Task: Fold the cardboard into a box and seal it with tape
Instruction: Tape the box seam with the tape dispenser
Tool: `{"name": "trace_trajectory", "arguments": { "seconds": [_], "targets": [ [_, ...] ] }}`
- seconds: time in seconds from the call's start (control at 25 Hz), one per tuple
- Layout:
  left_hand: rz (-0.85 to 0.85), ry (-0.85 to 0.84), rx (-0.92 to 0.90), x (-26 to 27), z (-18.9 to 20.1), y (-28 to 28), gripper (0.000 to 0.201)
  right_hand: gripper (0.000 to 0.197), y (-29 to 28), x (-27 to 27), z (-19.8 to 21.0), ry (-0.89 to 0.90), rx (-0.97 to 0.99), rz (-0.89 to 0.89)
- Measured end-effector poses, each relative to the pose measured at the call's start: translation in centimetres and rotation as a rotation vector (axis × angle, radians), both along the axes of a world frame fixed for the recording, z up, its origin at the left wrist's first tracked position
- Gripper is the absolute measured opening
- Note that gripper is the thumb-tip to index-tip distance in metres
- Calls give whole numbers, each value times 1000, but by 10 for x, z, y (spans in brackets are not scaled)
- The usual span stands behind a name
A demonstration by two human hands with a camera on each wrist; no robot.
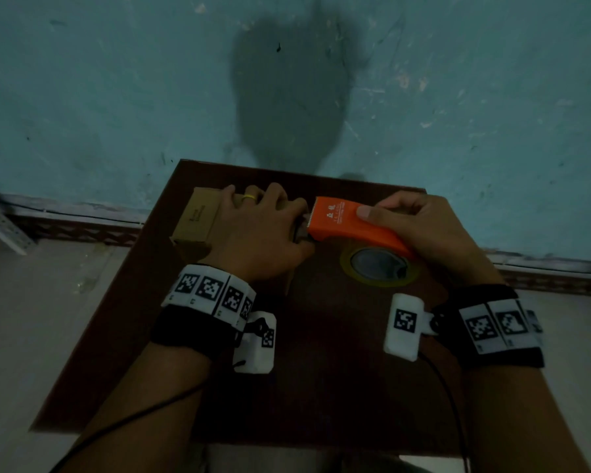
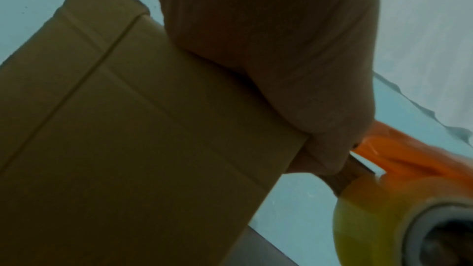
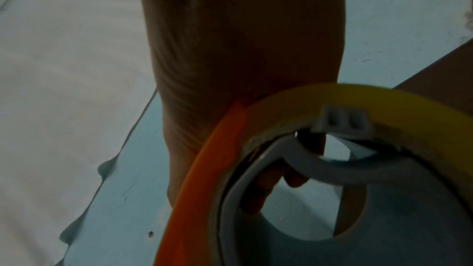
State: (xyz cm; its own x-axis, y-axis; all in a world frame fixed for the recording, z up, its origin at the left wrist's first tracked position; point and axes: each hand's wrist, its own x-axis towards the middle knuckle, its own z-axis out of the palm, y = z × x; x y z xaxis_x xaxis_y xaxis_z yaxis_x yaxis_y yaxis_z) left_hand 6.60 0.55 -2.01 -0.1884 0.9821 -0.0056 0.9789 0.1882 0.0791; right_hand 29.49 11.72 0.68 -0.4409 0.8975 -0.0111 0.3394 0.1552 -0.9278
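Small brown cardboard box [image 1: 198, 220] sits near the far left corner of the dark brown wooden tabletop [image 1: 321, 387], its left end just inside the left edge. The near half of the tabletop is bare wood; teal wall close behind the far edge. Left hand [image 1: 260, 233] lies on top of the box, palm down, yellow ring on one finger, thumb and fingers pinching a strip of tape at the box's right end. Right hand [image 1: 423, 227] curls around the orange plastic tape dispenser [image 1: 352, 223], thumb on top, serrated cutter touching the left hand's fingertips. Yellowish roll of clear tape [image 1: 379, 268] hangs under the dispenser toward the right edge.

Left wrist view alone shows the box's flat matte side with a straight flap seam, and the strip running from the thumb to the glossy roll [image 2: 384, 219]. Right wrist view alone shows the roll's grey plastic hub [image 3: 320, 165] with fingertips [image 3: 258, 193] curled through it.
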Motion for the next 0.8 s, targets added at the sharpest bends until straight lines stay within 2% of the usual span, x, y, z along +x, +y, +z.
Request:
{"name": "trace_trajectory", "arguments": {
  "seconds": [0.24,0.48,0.64,0.8],
  "targets": [
    [-14,7,-21,0,-3,-2,58,33,6,5,-14,39,-13,41],
    [-29,13,-41,3,-3,-6,73,29,7,6,-24,41,-40,86],
    [-15,32,-5,5,-4,-3,62,36,7,7,-25,61,-43,93],
    [-21,45,18,5,-5,-1,54,33,7,8,-26,75,-50,79]
  ]
}}
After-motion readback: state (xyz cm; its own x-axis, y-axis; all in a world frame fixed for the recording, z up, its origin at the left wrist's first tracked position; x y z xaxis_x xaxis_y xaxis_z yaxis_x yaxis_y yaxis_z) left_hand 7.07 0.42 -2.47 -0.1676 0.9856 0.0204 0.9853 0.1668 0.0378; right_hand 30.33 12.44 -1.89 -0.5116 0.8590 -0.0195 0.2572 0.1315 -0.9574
